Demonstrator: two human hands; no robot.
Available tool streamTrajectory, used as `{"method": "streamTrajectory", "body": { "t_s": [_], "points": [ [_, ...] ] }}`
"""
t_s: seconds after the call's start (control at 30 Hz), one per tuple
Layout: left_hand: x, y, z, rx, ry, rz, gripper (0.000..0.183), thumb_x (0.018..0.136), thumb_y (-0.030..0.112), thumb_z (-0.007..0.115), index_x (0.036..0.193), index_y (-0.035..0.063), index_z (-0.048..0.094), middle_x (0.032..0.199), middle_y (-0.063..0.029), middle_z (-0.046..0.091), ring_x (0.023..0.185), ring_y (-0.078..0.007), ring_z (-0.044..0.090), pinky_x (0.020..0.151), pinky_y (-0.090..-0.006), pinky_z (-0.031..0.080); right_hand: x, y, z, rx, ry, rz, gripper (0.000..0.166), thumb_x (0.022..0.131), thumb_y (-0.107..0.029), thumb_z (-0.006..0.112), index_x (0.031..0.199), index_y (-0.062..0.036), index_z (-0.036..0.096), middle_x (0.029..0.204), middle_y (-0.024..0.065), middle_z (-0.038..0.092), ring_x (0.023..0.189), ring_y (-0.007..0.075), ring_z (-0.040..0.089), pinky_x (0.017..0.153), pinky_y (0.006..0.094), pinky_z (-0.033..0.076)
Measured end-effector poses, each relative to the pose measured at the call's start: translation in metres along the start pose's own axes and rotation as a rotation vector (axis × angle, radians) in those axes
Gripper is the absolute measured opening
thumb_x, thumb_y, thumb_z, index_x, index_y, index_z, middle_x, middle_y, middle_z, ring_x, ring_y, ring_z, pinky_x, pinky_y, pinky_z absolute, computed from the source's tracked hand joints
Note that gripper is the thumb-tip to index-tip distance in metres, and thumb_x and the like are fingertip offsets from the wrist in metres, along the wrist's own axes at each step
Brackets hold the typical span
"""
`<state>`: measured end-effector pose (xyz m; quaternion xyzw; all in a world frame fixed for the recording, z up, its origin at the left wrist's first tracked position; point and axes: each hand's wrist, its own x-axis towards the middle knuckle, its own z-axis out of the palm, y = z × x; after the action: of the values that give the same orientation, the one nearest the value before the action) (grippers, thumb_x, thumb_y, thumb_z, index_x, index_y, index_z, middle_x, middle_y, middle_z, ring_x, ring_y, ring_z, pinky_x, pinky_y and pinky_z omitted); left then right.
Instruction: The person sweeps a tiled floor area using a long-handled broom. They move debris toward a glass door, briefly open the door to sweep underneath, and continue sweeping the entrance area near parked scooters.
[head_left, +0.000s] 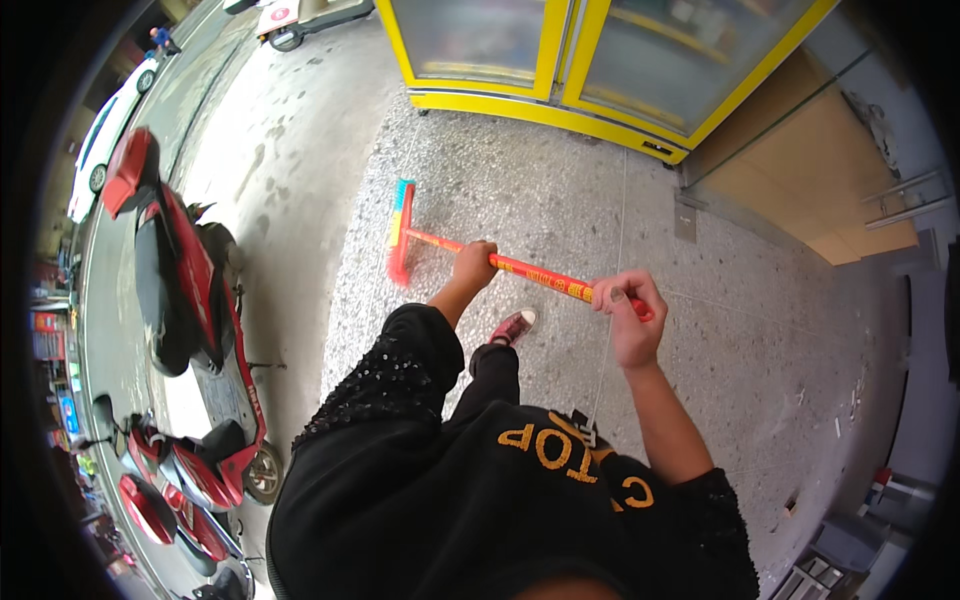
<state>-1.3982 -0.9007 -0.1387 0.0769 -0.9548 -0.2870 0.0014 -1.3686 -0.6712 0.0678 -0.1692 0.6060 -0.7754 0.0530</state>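
Note:
A push broom's red handle (541, 276), printed with yellow writing, runs diagonally in front of me. My left hand (475, 264) grips it lower down, towards the head. My right hand (636, 315) is wrapped around the top end, with the red tip showing past the fingers. The broom head (409, 214) has blue, yellow and red bristles, slightly blurred, and is at the pebbled terrazzo floor (495, 180) near its left edge. One red shoe (514, 327) with a white toe shows below the handle.
Ahead stands a yellow-framed glass-door cooler (555, 112). A brown panel (810, 172) behind a glass door is at the right. A red motor scooter (199, 277) is parked left, near a white car (112, 135). Small litter (791, 504) lies at lower right.

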Motion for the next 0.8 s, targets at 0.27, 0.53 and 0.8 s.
{"method": "streamTrajectory", "body": {
  "t_s": [0.27, 0.53, 0.8],
  "points": [
    [0.118, 0.151, 0.109, -0.265, -0.463, 0.341, 0.019, 0.063, 0.028, 0.06, 0.07, 0.0109, 0.058, 0.073, -0.0116, 0.057, 0.073, -0.0308, 0.055, 0.062, -0.0413, 0.043, 0.087, -0.057, -0.057, -0.422, 0.494, -0.104, 0.01, 0.069, 0.002, 0.041, 0.076, 0.0031, 0.048, 0.057, 0.0055, 0.045, 0.049, 0.0091, 0.039, 0.047, 0.0227, 0.035],
    [0.119, 0.291, 0.063, -0.5, -0.622, 0.675, 0.015, 0.063, 0.026, 0.055, 0.064, 0.0118, 0.058, 0.066, -0.0096, 0.058, 0.068, -0.0291, 0.055, 0.061, -0.0407, 0.043, 0.137, -0.149, -0.062, -0.604, 0.322, -0.301, 0.012, 0.078, -0.011, 0.041, 0.069, -0.0048, 0.037, 0.051, -0.0021, 0.026, 0.046, 0.0055, 0.025, 0.044, 0.0213, 0.022],
    [0.203, 0.134, -0.001, -0.223, -0.23, 0.324, 0.019, 0.06, 0.026, 0.058, 0.059, 0.008, 0.053, 0.061, -0.0111, 0.054, 0.063, -0.0308, 0.054, 0.056, -0.0417, 0.042, 0.202, -0.084, -0.07, -0.145, 0.298, -0.276, 0.019, 0.077, -0.017, 0.04, 0.063, -0.0093, 0.031, 0.05, -0.0033, 0.022, 0.044, 0.0059, 0.02, 0.043, 0.0225, 0.019]
  ]
}}
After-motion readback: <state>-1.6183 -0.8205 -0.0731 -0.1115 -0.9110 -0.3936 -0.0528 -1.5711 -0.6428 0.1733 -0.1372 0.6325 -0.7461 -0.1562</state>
